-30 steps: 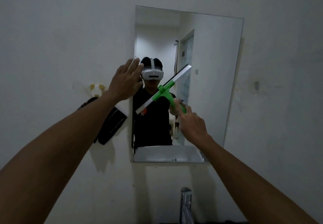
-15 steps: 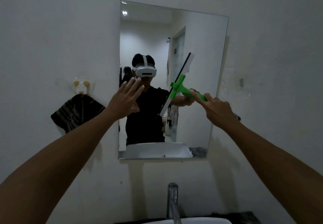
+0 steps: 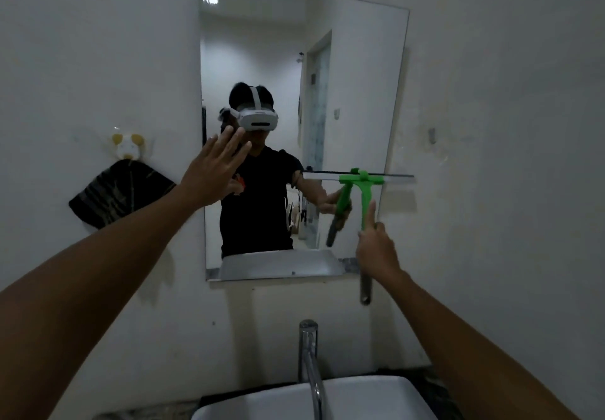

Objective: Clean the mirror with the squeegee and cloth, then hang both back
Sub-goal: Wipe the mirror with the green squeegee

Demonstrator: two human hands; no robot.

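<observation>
A frameless mirror (image 3: pixel 353 59) hangs on the white wall above the basin. My right hand (image 3: pixel 376 246) grips the green squeegee (image 3: pixel 365 190) by its handle, thumb up along the neck. Its blade lies level across the mirror's right edge, at mid height. My left hand (image 3: pixel 214 170) is flat with fingers spread, against the mirror's left edge. A dark striped cloth (image 3: pixel 118 193) hangs from a small animal-shaped hook (image 3: pixel 126 147) on the wall left of the mirror.
A chrome tap (image 3: pixel 311 360) rises over a white basin (image 3: pixel 360 396) at the bottom. A small metal hook (image 3: pixel 432 134) sits on the wall right of the mirror. The mirror reflects a person in a black shirt.
The squeegee has swung from a slanted position in mid mirror to level at the right edge. My left hand stays near the mirror's left edge. The view has tilted down, showing the basin.
</observation>
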